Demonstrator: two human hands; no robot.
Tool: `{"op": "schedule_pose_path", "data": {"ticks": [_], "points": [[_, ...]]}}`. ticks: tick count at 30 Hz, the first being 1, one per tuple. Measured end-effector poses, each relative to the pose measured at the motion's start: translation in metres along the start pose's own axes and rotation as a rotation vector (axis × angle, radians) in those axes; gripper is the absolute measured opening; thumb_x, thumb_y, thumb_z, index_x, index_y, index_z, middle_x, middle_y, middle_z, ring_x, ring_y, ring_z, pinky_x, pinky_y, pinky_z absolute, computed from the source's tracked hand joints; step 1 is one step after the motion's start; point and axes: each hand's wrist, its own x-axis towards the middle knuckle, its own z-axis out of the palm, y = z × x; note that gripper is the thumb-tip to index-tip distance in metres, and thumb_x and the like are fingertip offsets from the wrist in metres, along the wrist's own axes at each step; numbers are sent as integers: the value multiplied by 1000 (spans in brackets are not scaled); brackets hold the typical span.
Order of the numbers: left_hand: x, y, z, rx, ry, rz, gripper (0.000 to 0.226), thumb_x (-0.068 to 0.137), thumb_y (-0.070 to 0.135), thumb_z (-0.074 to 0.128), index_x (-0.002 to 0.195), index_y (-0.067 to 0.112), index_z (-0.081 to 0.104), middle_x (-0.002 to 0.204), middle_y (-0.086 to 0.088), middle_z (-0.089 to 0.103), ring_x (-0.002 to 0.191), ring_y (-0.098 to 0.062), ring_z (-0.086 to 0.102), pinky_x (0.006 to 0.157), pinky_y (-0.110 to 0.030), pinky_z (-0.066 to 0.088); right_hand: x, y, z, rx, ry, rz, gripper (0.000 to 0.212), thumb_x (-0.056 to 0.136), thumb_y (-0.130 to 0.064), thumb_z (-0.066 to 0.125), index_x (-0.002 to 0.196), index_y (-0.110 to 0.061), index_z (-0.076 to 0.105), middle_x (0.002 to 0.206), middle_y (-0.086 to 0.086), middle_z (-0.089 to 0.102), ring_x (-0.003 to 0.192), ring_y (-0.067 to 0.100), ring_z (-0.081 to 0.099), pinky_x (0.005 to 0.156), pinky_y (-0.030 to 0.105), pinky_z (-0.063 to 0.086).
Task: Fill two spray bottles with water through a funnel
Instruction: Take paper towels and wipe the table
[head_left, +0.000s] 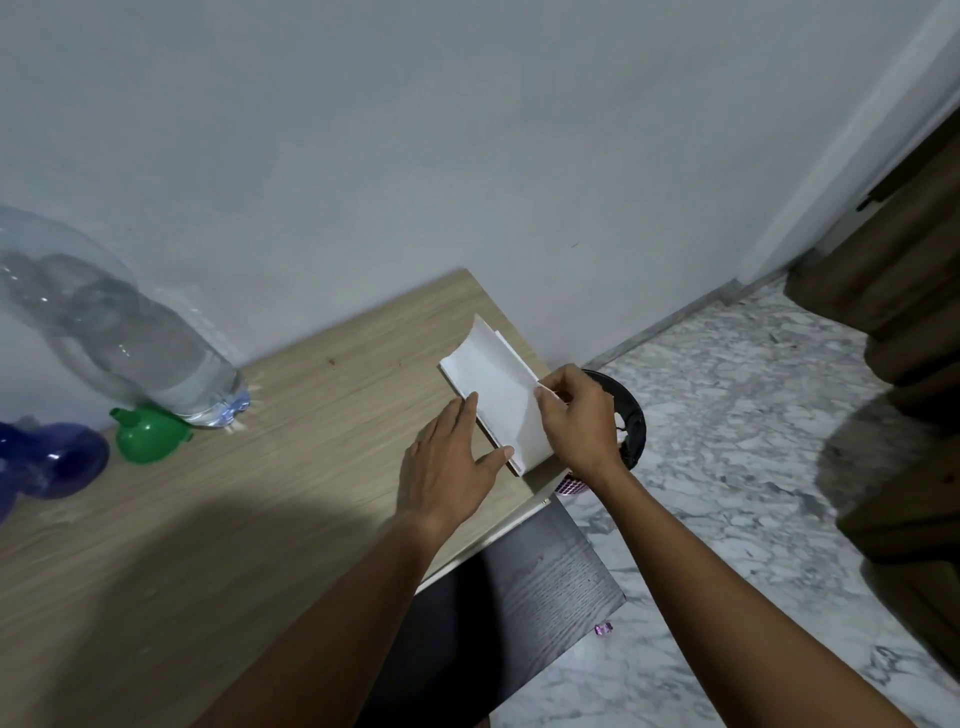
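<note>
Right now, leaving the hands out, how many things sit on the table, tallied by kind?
Water bottle, clear: 1
Funnel, green: 1
Blue bottle: 1 for sure; the frame edge cuts off more blue
Paper stack, white: 1
Total: 4

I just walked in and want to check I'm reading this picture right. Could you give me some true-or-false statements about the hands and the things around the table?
1. The green funnel sits in a bottle's neck. False: it lies on the table beside the big clear bottle.
2. The left hand rests flat on the white paper stack. True.
3. The right hand pinches that stack's right edge. True.
4. A hand holds the blue bottle. False: it is at the table's far left, untouched.
5. The black-rimmed bin stands on the table. False: it is on the floor beside it.
</note>
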Motion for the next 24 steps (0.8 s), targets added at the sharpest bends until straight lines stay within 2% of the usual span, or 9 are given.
{"op": "schedule_pose_path", "data": {"ticks": [3,6,12,14,16,18,20,22,24], "points": [[-2,-2,-4,-28,15,15,82,89,68,48,155,29,19,162,5,26,145,-20,34,111,-44,38,4,-18,-4,66,-61,26,6,88,-10,64,86,-15,62,83,-3,70,77,14,66,66,30,51],[-1,0,-4,-18,4,-2,78,89,68,47,153,31,22,163,3,24,145,-23,33,111,-46,38,12,-34,-10,40,-147,54,24,84,-3,61,99,-22,67,93,-2,72,81,16,68,65,26,54],[3,9,2,114,0,61,75,88,67,48,150,30,29,163,-2,19,148,-26,23,111,-47,39,29,-52,-21,-99,-296,75,37,86,-2,35,104,-6,67,97,18,70,90,41,66,66,37,53],[3,10,4,158,-24,91,75,89,67,48,151,29,29,163,-1,18,149,-27,18,114,-46,35,29,-55,-22,-122,-306,107,31,90,-9,38,106,-5,64,100,17,70,94,40,66,74,42,56],[3,10,5,175,-48,102,74,90,67,47,152,30,29,164,1,17,149,-28,15,115,-45,32,27,-59,-25,-138,-300,107,25,93,-24,55,110,-8,65,104,10,70,96,32,66,81,43,55],[3,9,5,170,-80,94,74,91,67,45,152,32,26,164,3,15,149,-29,13,116,-45,30,27,-63,-28,-199,-275,74,31,86,-26,72,113,-11,66,102,4,68,90,23,64,70,31,54],[4,8,5,169,-112,82,73,91,68,44,153,34,23,165,3,13,150,-31,12,117,-47,28,28,-65,-31,-271,-229,22,20,85,-16,71,104,-10,70,95,8,70,85,25,64,56,20,45],[5,8,4,164,-140,73,73,92,68,43,154,36,21,165,3,10,150,-33,10,118,-48,26,31,-67,-34,-335,-176,-21,12,89,-12,63,92,-4,71,86,16,70,84,32,64,52,24,40],[5,9,1,159,-164,64,73,92,68,43,154,38,20,166,4,8,150,-33,8,119,-49,24,33,-74,-40,-364,-128,-41,19,91,-14,59,86,2,68,80,22,68,81,36,61,54,29,37]]}}
